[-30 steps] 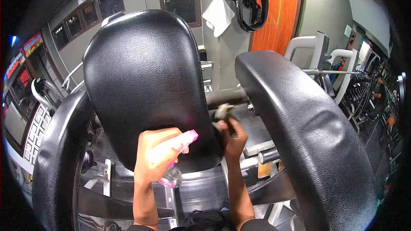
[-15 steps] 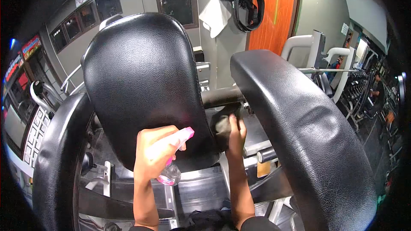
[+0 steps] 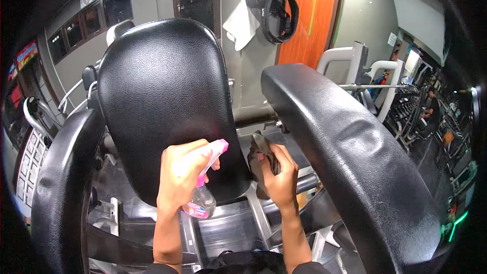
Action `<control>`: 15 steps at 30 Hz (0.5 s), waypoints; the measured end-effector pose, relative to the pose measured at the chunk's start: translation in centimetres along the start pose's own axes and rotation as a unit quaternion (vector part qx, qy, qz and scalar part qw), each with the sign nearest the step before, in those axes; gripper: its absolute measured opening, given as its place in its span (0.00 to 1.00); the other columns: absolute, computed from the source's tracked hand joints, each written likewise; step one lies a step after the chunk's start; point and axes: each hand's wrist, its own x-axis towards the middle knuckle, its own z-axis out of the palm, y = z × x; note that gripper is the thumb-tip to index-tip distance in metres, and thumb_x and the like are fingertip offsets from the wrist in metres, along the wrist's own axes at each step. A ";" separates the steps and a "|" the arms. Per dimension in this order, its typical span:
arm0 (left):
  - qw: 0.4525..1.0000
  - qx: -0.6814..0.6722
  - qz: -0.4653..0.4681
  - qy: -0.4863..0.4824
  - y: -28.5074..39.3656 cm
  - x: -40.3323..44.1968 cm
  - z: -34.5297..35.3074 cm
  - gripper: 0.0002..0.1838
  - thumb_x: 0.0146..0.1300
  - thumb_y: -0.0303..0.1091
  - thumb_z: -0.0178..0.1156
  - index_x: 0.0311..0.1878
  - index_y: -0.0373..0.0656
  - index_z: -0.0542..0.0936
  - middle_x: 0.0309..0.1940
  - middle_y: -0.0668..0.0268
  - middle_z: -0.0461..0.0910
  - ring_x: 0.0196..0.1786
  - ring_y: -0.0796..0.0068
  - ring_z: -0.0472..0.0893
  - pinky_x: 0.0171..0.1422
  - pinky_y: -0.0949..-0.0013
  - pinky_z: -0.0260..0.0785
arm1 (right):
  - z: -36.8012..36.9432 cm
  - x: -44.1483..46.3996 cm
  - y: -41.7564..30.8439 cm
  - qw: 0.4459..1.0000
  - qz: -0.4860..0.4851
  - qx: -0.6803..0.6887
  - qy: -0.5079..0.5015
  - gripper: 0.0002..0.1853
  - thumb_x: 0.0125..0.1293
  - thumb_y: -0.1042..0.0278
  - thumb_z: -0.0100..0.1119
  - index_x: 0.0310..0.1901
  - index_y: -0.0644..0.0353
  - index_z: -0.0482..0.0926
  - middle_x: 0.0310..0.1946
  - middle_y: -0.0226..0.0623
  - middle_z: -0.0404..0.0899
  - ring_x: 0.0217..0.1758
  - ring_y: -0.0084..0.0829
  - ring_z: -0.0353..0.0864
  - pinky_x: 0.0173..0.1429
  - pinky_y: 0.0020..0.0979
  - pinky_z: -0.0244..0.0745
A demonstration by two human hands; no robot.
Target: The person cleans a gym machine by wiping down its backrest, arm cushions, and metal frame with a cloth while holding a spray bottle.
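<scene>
Left hand (image 3: 177, 177): grips spray bottle (image 3: 204, 200), probably light, best held at neck | right hand (image 3: 282, 178): clasps soft-looking cloth (image 3: 259, 145), black pad (image 3: 163, 81) leftward

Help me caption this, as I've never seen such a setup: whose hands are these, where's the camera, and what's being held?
These are one person's own bare hands. The camera is worn on that person's head, looking forward and down; the picture looks curved near its edges. The left hand holds a spray bottle, and the right hand holds a crumpled dark cloth. In front stands a black padded backrest, with a long right pad and left pad flanking it. Beyond, a white cloth hangs by the wall.
</scene>
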 end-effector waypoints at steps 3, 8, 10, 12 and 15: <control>0.998 -0.054 -0.013 -0.003 0.4 0.8 0.0 0.29 0.71 0.53 0.48 0.33 0.33 0.82 0.24 0.61 0.82 0.18 0.77 0.77 0.23 0.75 0.68 | -1.6 0.5 -3.2 0.994 -0.098 -0.040 0.009 0.17 0.67 0.76 0.57 0.57 0.62 0.79 0.47 0.47 0.81 0.51 0.44 0.83 0.55 0.37 0.76; 0.996 -0.087 0.008 -0.032 2.9 3.6 -0.2 0.28 0.72 0.54 0.48 0.33 0.35 0.81 0.22 0.62 0.81 0.18 0.77 0.77 0.23 0.74 0.68 | -3.5 4.9 -10.8 0.970 -0.214 -0.088 0.081 0.17 0.66 0.76 0.58 0.56 0.61 0.80 0.48 0.49 0.82 0.51 0.47 0.83 0.57 0.38 0.75; 0.991 -0.030 0.119 -0.044 3.1 5.7 -0.4 0.29 0.72 0.53 0.48 0.32 0.34 0.81 0.20 0.62 0.79 0.18 0.76 0.77 0.24 0.74 0.68 | -4.0 8.3 -13.5 0.964 -0.225 -0.116 0.085 0.15 0.66 0.72 0.57 0.54 0.60 0.82 0.46 0.48 0.83 0.51 0.46 0.83 0.58 0.37 0.74; 0.995 -0.003 0.072 -0.067 4.2 7.6 -0.5 0.25 0.76 0.47 0.46 0.37 0.33 0.82 0.21 0.63 0.79 0.19 0.75 0.77 0.26 0.71 0.71 | -4.5 12.4 -16.5 0.947 -0.168 -0.260 0.087 0.18 0.64 0.62 0.61 0.51 0.63 0.83 0.41 0.46 0.86 0.48 0.35 0.85 0.56 0.30 0.74; 0.996 0.004 -0.014 -0.084 5.8 9.3 -0.3 0.21 0.77 0.43 0.45 0.48 0.33 0.81 0.24 0.63 0.80 0.24 0.73 0.79 0.29 0.68 0.74 | -6.0 22.8 -19.6 0.855 -0.018 -0.488 -0.176 0.24 0.58 0.54 0.63 0.56 0.52 0.84 0.48 0.39 0.87 0.48 0.31 0.85 0.57 0.34 0.76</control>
